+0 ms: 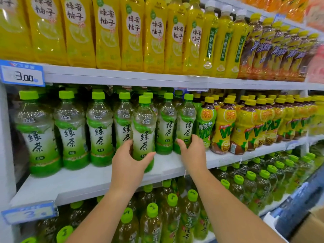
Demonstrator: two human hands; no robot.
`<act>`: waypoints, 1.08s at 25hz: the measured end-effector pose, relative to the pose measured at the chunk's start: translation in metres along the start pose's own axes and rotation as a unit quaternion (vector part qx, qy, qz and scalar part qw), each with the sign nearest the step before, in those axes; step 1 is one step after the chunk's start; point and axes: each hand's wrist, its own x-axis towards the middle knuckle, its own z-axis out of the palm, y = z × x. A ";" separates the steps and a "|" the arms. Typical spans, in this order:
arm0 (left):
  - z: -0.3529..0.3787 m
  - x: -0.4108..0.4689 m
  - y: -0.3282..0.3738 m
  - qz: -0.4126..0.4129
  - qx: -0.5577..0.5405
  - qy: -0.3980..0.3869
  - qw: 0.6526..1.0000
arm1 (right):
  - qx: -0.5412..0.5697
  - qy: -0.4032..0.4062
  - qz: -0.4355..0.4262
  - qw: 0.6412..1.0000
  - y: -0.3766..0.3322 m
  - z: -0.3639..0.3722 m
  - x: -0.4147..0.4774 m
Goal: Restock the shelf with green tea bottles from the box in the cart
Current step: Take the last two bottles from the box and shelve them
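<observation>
Head view, left hand: our left hand [130, 158] has its fingers and thumb curled round the lower body of a clear plastic green tea bottle with a lime-green cap [144, 127], which is upright and out in front of the row.
Head view, held bottle's base: it is partly hidden by the hand, near the front edge of the white middle shelf [84, 181]; we cannot tell whether it rests there.
Head view, right hand: our right hand [192, 149] grips the foot of the rightmost green tea bottle in the row [186, 120], which stands just beside the yellow-capped VLT bottles [222, 125].
Head view, row: matching green tea bottles [70, 128] stand upright further left on the same shelf.
Head view, above: we see tall yellow drink bottles [105, 32] on the upper shelf, and a blue-framed price tag reading 3.00 [22, 75] at its left edge.
Head view, lower right corner: a brown cardboard box edge [315, 223].
</observation>
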 end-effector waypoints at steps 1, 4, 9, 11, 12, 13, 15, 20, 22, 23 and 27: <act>0.001 -0.001 -0.002 0.003 0.014 0.008 1.000 | -0.004 0.000 0.000 1.000 0.002 0.002 0.002; 0.002 -0.001 -0.004 0.007 0.030 0.019 0.999 | 0.010 -0.001 0.002 1.000 0.005 0.006 0.006; 0.004 0.001 -0.010 0.004 0.058 0.009 0.998 | 0.010 0.011 -0.022 1.000 0.013 0.007 0.002; 0.005 0.001 -0.011 -0.001 0.065 0.004 0.998 | -0.011 0.021 -0.047 0.999 0.014 0.008 0.001; 0.006 0.000 -0.011 -0.003 0.070 0.005 0.998 | -0.015 0.020 -0.049 0.999 0.015 0.009 0.001; 0.007 0.000 -0.011 -0.005 0.075 0.007 0.997 | -0.018 0.016 -0.045 0.999 0.015 0.010 0.002; 0.008 0.000 -0.011 -0.010 0.082 0.009 0.997 | -0.023 0.004 -0.040 0.999 0.013 0.011 0.003; 0.006 0.001 -0.007 -0.023 0.094 -0.007 0.995 | 0.020 -0.001 -0.004 1.000 0.009 0.007 0.000; 0.004 0.000 0.000 -0.024 0.104 -0.006 0.994 | 0.032 0.002 -0.003 0.999 0.007 0.006 -0.003; 0.003 -0.001 0.004 -0.024 0.107 -0.007 0.994 | 0.025 0.004 -0.009 1.000 0.006 0.005 -0.003; 0.000 -0.003 0.017 -0.030 0.106 -0.022 0.994 | 0.039 0.005 -0.006 0.999 0.003 -0.008 -0.009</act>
